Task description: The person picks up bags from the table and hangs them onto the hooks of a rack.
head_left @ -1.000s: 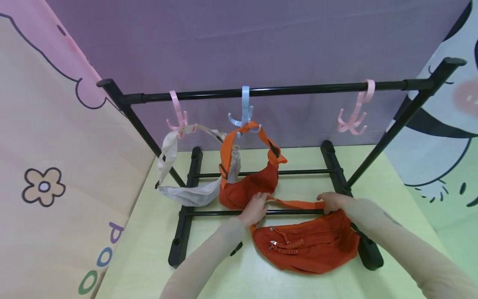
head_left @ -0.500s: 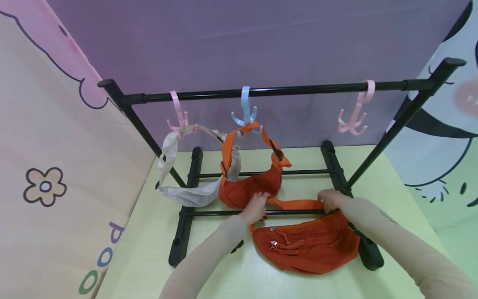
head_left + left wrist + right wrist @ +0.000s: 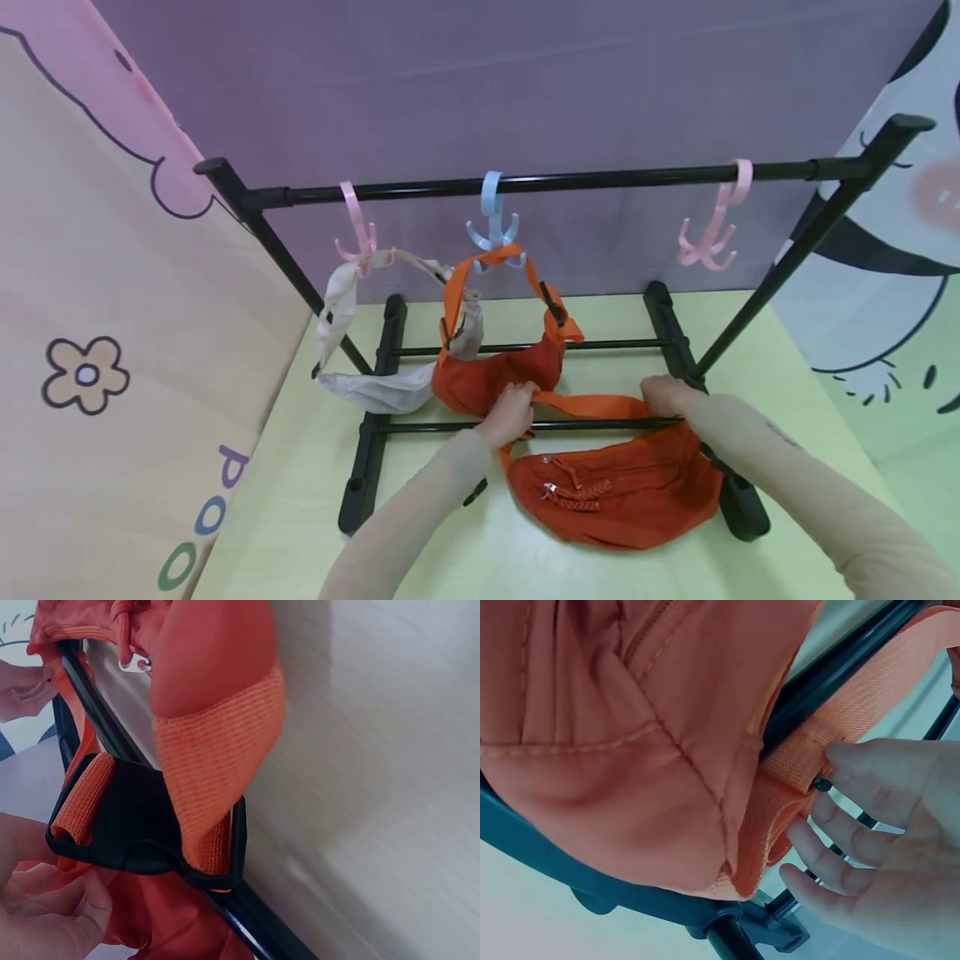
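Observation:
An orange-red waist bag point(image 3: 615, 492) with zip pulls lies at the front of the rack, its orange strap point(image 3: 592, 407) stretched behind the rack's low front bar. My left hand point(image 3: 512, 414) pinches the strap's left part, beside a black buckle point(image 3: 139, 817) seen in the left wrist view. At the bag's right end my right hand point(image 3: 667, 397) grips the strap; the right wrist view shows thumb and fingers point(image 3: 855, 825) at the webbing by a small black fitting. A second orange waist bag point(image 3: 498, 375) hangs from a blue hook point(image 3: 492, 218), just behind my left hand.
A black rack point(image 3: 585, 179) with a top bar and low crossbars stands on the pale table point(image 3: 247, 500). One pink hook point(image 3: 360, 225) carries a white waist bag point(image 3: 382, 390); another pink hook point(image 3: 712, 225) hangs bare at right. Printed panels enclose the sides.
My left hand has shifted slightly left with the strap. My right fingers have curled further in. The blue hook has turned a little, and the hanging orange bag has swayed.

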Demonstrator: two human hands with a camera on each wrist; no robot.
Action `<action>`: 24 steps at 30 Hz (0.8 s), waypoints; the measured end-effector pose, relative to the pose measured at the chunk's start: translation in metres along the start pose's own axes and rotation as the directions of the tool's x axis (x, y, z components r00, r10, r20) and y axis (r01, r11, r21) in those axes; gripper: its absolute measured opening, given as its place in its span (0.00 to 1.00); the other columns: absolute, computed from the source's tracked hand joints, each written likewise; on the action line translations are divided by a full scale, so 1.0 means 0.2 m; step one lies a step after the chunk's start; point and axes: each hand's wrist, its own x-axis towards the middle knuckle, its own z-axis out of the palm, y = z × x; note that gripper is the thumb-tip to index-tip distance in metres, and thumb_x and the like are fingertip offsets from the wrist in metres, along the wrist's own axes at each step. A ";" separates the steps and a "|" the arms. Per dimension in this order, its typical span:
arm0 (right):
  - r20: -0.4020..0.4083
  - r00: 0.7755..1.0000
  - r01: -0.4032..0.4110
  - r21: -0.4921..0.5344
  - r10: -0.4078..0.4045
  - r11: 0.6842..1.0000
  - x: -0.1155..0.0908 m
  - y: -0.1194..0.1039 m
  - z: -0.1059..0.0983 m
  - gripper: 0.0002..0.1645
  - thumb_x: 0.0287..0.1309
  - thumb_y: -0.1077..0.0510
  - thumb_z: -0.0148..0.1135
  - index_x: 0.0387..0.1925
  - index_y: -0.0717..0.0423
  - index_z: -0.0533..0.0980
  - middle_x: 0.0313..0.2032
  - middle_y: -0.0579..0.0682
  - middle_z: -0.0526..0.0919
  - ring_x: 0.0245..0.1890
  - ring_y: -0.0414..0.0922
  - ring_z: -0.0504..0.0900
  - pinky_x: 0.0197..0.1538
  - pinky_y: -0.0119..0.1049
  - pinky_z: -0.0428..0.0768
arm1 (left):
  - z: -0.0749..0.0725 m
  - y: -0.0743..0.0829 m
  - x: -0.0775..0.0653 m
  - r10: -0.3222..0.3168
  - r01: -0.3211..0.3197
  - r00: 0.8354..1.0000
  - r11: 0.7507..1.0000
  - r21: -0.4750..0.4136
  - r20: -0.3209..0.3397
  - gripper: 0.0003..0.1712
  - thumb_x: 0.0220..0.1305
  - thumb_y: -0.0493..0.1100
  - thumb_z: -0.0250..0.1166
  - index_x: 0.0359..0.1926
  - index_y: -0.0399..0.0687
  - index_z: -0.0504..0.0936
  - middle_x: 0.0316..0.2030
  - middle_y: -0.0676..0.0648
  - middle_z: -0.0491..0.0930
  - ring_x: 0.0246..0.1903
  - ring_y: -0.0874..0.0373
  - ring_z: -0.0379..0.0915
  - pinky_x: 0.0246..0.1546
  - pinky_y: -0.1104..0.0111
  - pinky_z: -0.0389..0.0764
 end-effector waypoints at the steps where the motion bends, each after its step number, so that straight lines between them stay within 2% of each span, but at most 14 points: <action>1: -0.005 1.000 0.003 0.008 -0.003 1.000 0.00 0.00 -0.01 0.11 0.52 0.69 0.49 0.17 0.59 0.71 0.16 0.46 0.65 0.18 0.41 0.60 0.22 0.31 0.61 | -0.01 0.00 0.00 -0.010 0.010 1.000 1.000 -0.022 0.007 0.15 0.55 0.31 0.56 0.46 0.39 0.73 0.38 0.44 0.77 0.38 0.52 0.68 0.38 0.69 0.71; 7: -0.049 0.998 0.052 0.031 -0.051 0.998 -0.01 0.02 -0.04 0.17 0.46 0.66 0.54 0.09 0.52 0.62 0.12 0.43 0.55 0.15 0.40 0.54 0.20 0.31 0.55 | -0.05 0.00 -0.01 -0.068 0.075 0.996 0.989 -0.127 0.055 0.15 0.59 0.32 0.52 0.48 0.41 0.71 0.39 0.45 0.75 0.39 0.54 0.66 0.37 0.69 0.70; 10: -0.067 0.995 0.069 0.026 -0.067 0.997 -0.02 0.04 -0.06 0.12 0.45 0.63 0.57 0.13 0.55 0.68 0.15 0.44 0.65 0.19 0.43 0.61 0.23 0.35 0.63 | -0.08 0.00 -0.01 -0.067 0.076 0.996 0.982 -0.174 0.054 0.15 0.59 0.31 0.51 0.48 0.41 0.70 0.39 0.45 0.75 0.39 0.55 0.65 0.38 0.68 0.69; 12: -0.074 0.994 0.082 0.016 -0.080 0.997 -0.02 0.04 -0.07 0.05 0.46 0.63 0.58 0.19 0.59 0.74 0.21 0.47 0.73 0.25 0.47 0.69 0.29 0.40 0.70 | -0.09 0.00 -0.01 -0.057 0.066 0.997 0.976 -0.206 0.050 0.14 0.59 0.31 0.51 0.48 0.41 0.70 0.39 0.45 0.74 0.39 0.55 0.64 0.39 0.68 0.69; 14: -0.074 0.993 0.095 0.008 -0.094 0.995 -0.03 0.05 -0.08 0.05 0.48 0.63 0.58 0.28 0.63 0.76 0.28 0.52 0.78 0.32 0.52 0.73 0.36 0.45 0.72 | -0.11 0.00 -0.02 -0.045 0.053 0.998 0.971 -0.234 0.042 0.13 0.60 0.32 0.52 0.47 0.41 0.69 0.40 0.45 0.73 0.40 0.55 0.64 0.40 0.68 0.69; 16: -0.073 0.991 0.108 0.001 -0.108 0.994 -0.03 0.05 -0.09 0.06 0.49 0.65 0.56 0.30 0.64 0.77 0.30 0.54 0.79 0.33 0.53 0.74 0.38 0.46 0.73 | -0.12 0.01 -0.02 -0.034 0.042 0.999 0.965 -0.260 0.035 0.13 0.60 0.33 0.52 0.47 0.41 0.69 0.42 0.45 0.72 0.42 0.55 0.63 0.42 0.67 0.68; 20: -0.063 0.991 0.116 0.018 -0.115 0.993 -0.03 0.06 -0.09 0.06 0.50 0.66 0.55 0.31 0.65 0.76 0.30 0.54 0.78 0.32 0.52 0.74 0.36 0.45 0.74 | -0.14 0.02 -0.02 -0.008 0.014 1.000 0.954 -0.301 0.021 0.15 0.60 0.33 0.53 0.48 0.41 0.70 0.45 0.45 0.71 0.45 0.54 0.63 0.45 0.66 0.67; 24: -0.065 0.992 0.109 0.045 -0.106 0.993 -0.01 0.07 -0.06 0.08 0.50 0.67 0.54 0.34 0.65 0.75 0.32 0.55 0.78 0.33 0.52 0.75 0.35 0.45 0.74 | -0.16 0.03 -0.03 0.031 -0.028 1.000 0.943 -0.332 0.003 0.15 0.60 0.34 0.52 0.49 0.41 0.70 0.45 0.45 0.70 0.42 0.55 0.64 0.44 0.68 0.67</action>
